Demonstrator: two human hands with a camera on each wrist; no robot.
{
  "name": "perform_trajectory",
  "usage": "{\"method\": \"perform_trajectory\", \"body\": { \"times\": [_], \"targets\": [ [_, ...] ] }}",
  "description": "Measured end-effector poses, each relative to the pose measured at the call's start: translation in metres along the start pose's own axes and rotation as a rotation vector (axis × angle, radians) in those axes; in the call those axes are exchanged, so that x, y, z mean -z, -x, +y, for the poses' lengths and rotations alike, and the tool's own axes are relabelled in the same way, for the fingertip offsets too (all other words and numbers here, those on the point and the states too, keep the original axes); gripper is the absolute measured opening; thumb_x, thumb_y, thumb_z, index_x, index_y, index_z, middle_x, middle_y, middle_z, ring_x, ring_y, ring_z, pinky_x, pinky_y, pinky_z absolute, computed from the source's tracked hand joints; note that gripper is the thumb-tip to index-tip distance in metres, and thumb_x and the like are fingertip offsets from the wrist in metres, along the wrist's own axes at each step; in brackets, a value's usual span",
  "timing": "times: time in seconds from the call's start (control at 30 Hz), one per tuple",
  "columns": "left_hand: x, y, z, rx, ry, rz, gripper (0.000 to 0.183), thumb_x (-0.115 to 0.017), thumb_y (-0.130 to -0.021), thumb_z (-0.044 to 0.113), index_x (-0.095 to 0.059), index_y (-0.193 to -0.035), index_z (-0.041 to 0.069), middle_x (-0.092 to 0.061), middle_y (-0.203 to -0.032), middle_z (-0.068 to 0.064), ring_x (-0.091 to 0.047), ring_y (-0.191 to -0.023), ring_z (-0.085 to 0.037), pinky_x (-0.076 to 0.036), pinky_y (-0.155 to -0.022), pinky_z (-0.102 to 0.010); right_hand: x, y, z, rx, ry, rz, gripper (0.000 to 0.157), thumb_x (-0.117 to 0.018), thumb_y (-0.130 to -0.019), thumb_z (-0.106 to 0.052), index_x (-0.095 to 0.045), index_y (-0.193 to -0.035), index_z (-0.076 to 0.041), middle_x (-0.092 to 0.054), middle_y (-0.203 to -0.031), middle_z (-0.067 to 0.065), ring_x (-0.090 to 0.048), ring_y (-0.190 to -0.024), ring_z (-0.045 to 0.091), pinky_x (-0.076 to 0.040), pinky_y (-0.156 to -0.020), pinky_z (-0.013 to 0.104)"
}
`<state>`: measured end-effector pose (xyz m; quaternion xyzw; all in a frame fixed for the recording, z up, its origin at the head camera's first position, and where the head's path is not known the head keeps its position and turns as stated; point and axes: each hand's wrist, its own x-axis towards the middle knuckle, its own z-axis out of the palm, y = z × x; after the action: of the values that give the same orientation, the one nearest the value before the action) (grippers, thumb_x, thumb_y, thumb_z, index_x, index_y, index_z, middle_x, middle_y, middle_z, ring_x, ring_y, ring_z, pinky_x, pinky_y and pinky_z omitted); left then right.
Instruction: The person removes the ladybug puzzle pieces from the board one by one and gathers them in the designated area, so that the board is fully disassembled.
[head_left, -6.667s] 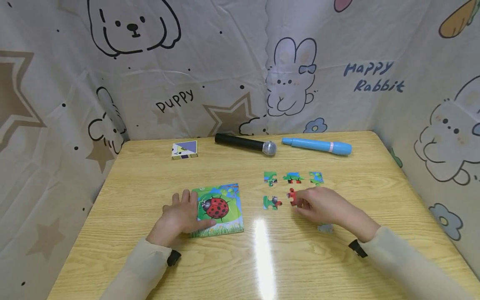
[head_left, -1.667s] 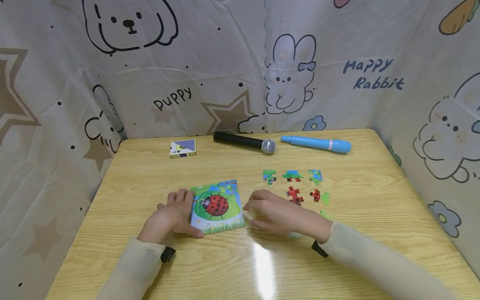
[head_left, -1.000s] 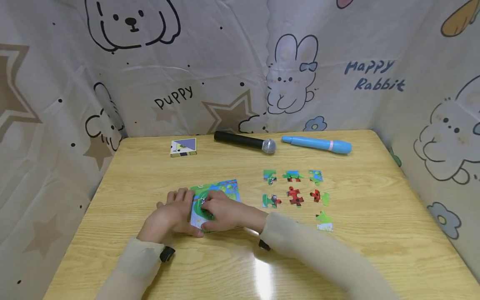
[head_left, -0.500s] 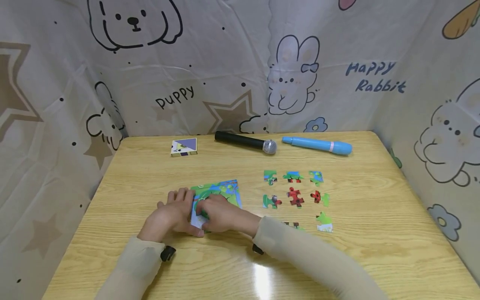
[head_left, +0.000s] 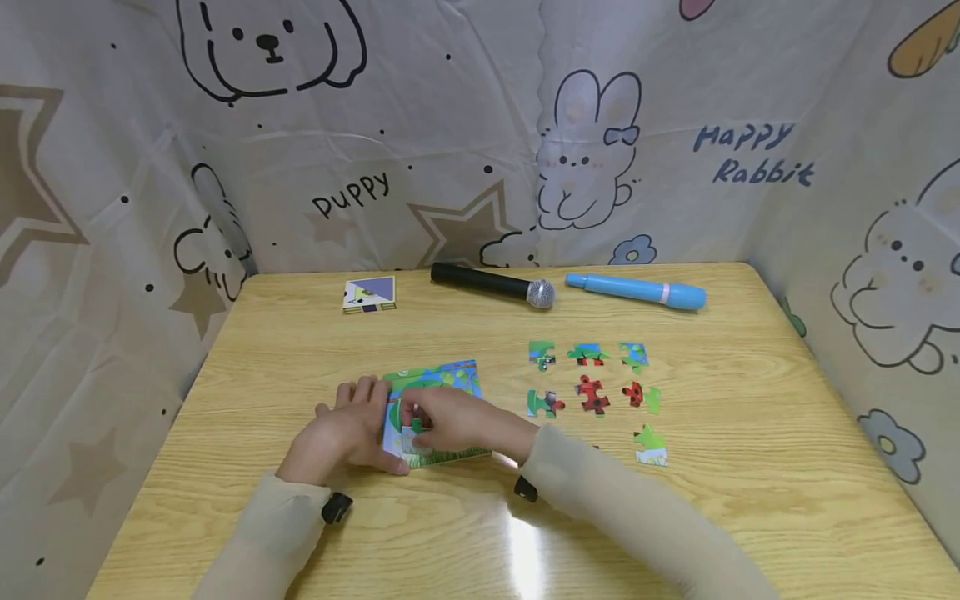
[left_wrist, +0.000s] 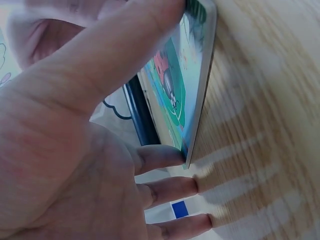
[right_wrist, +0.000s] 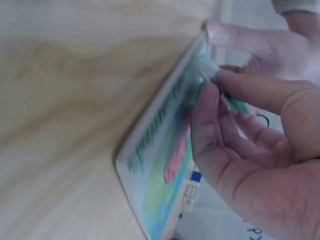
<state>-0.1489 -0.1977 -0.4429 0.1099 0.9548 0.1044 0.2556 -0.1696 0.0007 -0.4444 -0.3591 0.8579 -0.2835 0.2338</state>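
A square ladybug puzzle board (head_left: 467, 375) lies on the table. My left hand (head_left: 345, 433) rests beside it, thumb at the near left corner and fingers extended along the left side; in the left wrist view their tips reach the tabletop. Over the board's lower left part, my right hand (head_left: 453, 421) pinches a green-and-white puzzle piece (right_wrist: 206, 67) between thumb and fingers. The piece is tilted close over the board, and the hand covers much of the ladybug picture. Right of the board lie several loose pieces, among them a red one (head_left: 592, 395).
A black microphone (head_left: 487, 282) and a blue microphone (head_left: 637, 292) lie along the back of the wooden table (head_left: 420, 542). At the back left sits a small card box (head_left: 369, 294). A printed curtain (head_left: 450, 125) surrounds the table's back and sides.
My right hand has gone left from the loose pieces onto the board, carrying a puzzle piece, and has just shifted its pinch there. The left hand has stayed at the board's left edge.
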Motion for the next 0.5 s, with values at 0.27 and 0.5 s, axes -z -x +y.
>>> {"method": "perform_trajectory", "body": {
  "times": [0.27,0.5],
  "targets": [
    [-0.008,-0.007,-0.004,0.016,0.002,0.033,0.128,-0.093,-0.064,0.067,-0.028,-0.155,0.006,-0.026,-0.164,-0.024,-0.024,-0.146,-0.051,-0.030,-0.107,-0.085,0.031,0.031,0.020,-0.053,-0.040,-0.097,0.020,-0.080,-0.091,-0.007,-0.067,-0.104,-0.013,-0.065,-0.091,-0.003,-0.055,-0.077,0.009,-0.046,-0.069,0.025],
    [-0.009,-0.008,-0.004,0.014,0.008,0.039,0.129,-0.094,-0.062,0.068,-0.028,-0.156,0.007,-0.027,-0.163,-0.024,-0.025,-0.147,-0.051,-0.028,-0.108,-0.085,0.053,0.068,0.047,-0.147,-0.040,-0.239,0.019,-0.082,-0.088,-0.005,-0.067,-0.094,-0.014,-0.072,-0.096,-0.002,-0.072,-0.077,0.008,-0.056,-0.076,0.028]
  ]
}}
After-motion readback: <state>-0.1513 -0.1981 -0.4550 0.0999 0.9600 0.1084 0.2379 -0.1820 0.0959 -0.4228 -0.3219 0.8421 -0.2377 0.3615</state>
